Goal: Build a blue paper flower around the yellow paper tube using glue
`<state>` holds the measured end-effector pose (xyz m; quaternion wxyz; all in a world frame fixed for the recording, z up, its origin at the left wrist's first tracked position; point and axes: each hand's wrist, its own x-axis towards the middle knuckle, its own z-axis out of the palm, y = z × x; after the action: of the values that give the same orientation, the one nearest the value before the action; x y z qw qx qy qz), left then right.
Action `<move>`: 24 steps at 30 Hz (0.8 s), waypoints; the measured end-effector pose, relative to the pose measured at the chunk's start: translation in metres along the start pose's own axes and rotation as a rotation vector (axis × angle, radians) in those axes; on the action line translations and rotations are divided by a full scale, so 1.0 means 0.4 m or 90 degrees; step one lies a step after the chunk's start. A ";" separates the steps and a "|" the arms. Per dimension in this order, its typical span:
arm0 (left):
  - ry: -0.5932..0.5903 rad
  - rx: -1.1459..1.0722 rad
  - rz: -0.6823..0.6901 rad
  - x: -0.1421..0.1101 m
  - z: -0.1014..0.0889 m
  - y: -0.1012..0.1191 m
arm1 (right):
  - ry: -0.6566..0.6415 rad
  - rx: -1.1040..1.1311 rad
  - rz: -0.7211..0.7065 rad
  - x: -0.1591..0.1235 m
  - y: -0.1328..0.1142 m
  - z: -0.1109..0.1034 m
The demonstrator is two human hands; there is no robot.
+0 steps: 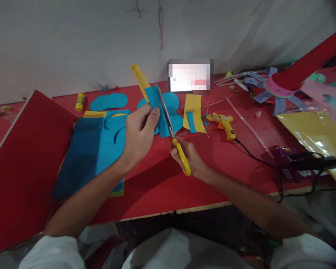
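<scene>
Between its thumb and fingers my left hand (141, 129) pinches a piece of blue paper (153, 98), raised over the red table. A rolled yellow paper strip (140, 79) sticks up behind that hand; whether the hand holds it too is unclear. Yellow-handled scissors (183, 158) are gripped in my right hand (189, 153), their blades pointing away along the right edge of the blue paper. Behind the scissors lies a blue paper shape with rounded lobes (172, 101). To its right is a yellow paper piece (194, 102) with a short blue strip (191, 122) on it.
Blue sheets (86, 149) and a blue cutout (109, 101) lie left, near a glue stick (80, 102). A red board (25, 168) stands at far left. A yellow glue gun (224, 123), its cable, and a lit screen (189, 76) are to the right and back.
</scene>
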<state>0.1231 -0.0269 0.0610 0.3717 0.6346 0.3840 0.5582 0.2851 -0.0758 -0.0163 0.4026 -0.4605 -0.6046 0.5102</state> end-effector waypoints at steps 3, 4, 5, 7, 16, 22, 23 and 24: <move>0.000 0.012 0.020 0.007 0.000 0.002 | -0.013 0.031 -0.005 0.001 0.001 0.005; 0.002 0.010 0.023 0.007 0.000 0.003 | -0.012 0.048 0.000 0.001 -0.001 0.008; 0.006 0.004 0.023 0.008 0.000 0.003 | -0.012 0.067 0.011 0.002 -0.003 0.010; 0.016 -0.015 0.014 0.007 0.002 0.003 | -0.009 0.115 0.040 0.005 -0.007 0.016; 0.026 -0.017 0.024 0.010 0.000 -0.011 | -0.019 0.076 0.025 0.005 0.009 0.014; 0.031 0.009 0.039 0.009 -0.006 -0.001 | -0.023 -0.030 -0.009 0.000 0.016 0.000; 0.035 0.011 0.035 0.008 -0.005 0.001 | -0.024 -0.033 -0.009 0.001 0.013 0.000; 0.038 0.012 0.033 0.007 -0.004 0.002 | -0.023 -0.031 -0.010 0.001 0.010 -0.001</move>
<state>0.1218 -0.0246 0.0632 0.3396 0.6307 0.3835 0.5830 0.2858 -0.0750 -0.0200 0.3841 -0.4561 -0.6277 0.5005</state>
